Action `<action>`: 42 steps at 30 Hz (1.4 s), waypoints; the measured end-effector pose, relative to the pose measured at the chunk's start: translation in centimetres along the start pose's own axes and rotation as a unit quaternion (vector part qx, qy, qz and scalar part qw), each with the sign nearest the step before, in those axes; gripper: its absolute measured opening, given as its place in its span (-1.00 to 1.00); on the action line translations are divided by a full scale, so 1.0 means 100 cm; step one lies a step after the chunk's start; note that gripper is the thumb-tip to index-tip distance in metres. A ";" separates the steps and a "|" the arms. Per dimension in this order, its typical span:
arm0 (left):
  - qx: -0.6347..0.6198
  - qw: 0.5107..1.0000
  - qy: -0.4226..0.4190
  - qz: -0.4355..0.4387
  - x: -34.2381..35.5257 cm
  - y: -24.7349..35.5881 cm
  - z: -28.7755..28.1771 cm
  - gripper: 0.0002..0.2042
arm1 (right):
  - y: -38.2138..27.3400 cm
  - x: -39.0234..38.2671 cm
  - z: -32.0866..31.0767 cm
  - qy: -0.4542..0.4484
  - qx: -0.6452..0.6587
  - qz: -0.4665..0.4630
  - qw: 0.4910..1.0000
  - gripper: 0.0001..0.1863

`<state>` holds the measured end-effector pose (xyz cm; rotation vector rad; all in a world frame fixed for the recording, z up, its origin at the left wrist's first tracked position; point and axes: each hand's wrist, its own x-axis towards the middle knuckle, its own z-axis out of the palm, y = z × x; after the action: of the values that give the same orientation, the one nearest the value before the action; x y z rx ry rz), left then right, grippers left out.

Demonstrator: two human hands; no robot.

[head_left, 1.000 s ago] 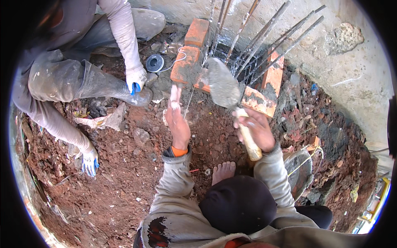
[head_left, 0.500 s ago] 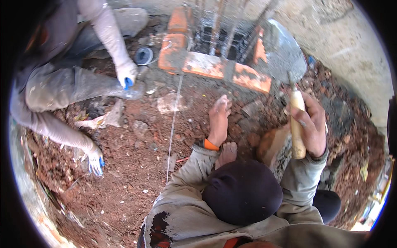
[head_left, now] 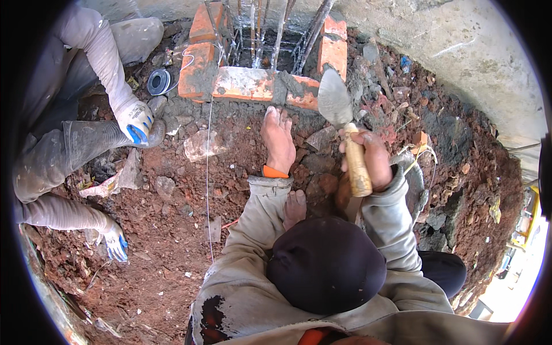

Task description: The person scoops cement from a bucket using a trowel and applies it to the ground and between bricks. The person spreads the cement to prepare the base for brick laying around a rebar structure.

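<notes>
Wrapped round the wooden handle of a trowel (head_left: 335, 99), my right hand (head_left: 372, 158) holds it with the pointed metal blade forward. The blade's tip is beside the near right corner of a low brick surround (head_left: 244, 84), jointed with grey mortar. My left hand (head_left: 278, 141) is empty, its fingers stretched toward the front bricks, just short of them or touching; I cannot tell which. An orange band shows at that wrist. Several steel bars (head_left: 280, 35) rise from the opening inside the bricks. A taut white string (head_left: 209, 167) runs from the left bricks toward me.
At the left, another person's gloved hands (head_left: 135, 122) rest by a leg and on the red soil (head_left: 155, 230). A wire spool (head_left: 158, 82) lies left of the bricks. Behind stands a concrete wall (head_left: 454, 63). My dark-covered knee (head_left: 328, 264) and bare toes (head_left: 294, 208) are below my hands.
My right hand has brought the trowel left and lower in view, its blade now near the bricks' right corner, uncovering the right-side bricks. The whole view has shifted. My left hand stays by the front bricks.
</notes>
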<state>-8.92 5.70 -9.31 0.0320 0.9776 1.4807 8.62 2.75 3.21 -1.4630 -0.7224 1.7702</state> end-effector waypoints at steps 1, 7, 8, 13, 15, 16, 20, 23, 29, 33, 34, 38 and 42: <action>-0.008 1.000 -0.006 0.003 0.000 0.004 0.005 -0.31 | 0.014 0.003 0.009 0.007 0.063 0.014 0.998 -0.65; 0.045 0.996 -0.074 0.016 0.018 0.041 0.009 -0.29 | 0.044 0.017 0.061 -0.029 0.038 0.068 0.997 -0.67; 0.070 0.994 -0.085 0.011 0.021 0.046 0.009 -0.30 | 0.048 0.023 0.062 -0.046 0.024 0.048 0.997 -0.70; 0.159 0.985 -0.053 0.039 0.021 0.066 0.000 -0.36 | 0.041 0.029 0.059 -0.060 -0.247 -0.011 0.967 -0.71; 0.160 0.985 -0.037 0.044 0.013 0.069 -0.003 -0.40 | 0.034 0.025 0.040 -0.050 -0.414 -0.050 0.908 -0.69; 0.149 0.987 -0.039 0.042 0.012 0.066 -0.005 -0.41 | 0.018 0.016 0.037 -0.041 -0.461 -0.030 0.886 -0.69; 0.113 0.990 -0.065 0.043 0.010 0.053 -0.008 -0.42 | 0.016 0.017 0.034 0.010 -0.500 -0.151 0.853 -0.67; 0.102 0.988 -0.088 0.070 0.009 0.055 -0.007 -0.40 | 0.010 0.016 0.028 0.012 -0.552 -0.108 0.827 -0.65; 0.092 0.987 -0.025 0.131 0.002 0.068 -0.044 -0.42 | -0.065 -0.019 0.050 -0.154 -0.714 -0.083 0.679 -0.64; 0.098 0.987 0.016 0.128 -0.008 0.060 -0.050 -0.44 | -0.042 0.014 0.066 -0.072 -0.840 -0.081 0.532 -0.64; 0.102 0.986 0.027 0.126 -0.011 0.057 -0.055 -0.44 | -0.046 0.012 0.069 -0.087 -0.840 -0.054 0.533 -0.64; 0.138 0.982 0.045 0.117 -0.029 0.044 -0.077 -0.47 | -0.064 -0.020 0.042 -0.080 -0.871 -0.025 0.485 -0.61; 0.146 0.980 0.088 0.103 -0.040 0.025 -0.088 -0.49 | -0.100 -0.007 0.061 -0.027 -0.852 -0.139 0.504 -0.62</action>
<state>-15.03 -1.86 -11.38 0.2245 1.3641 1.5343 4.46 8.22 12.77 -1.9548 -2.9807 0.2668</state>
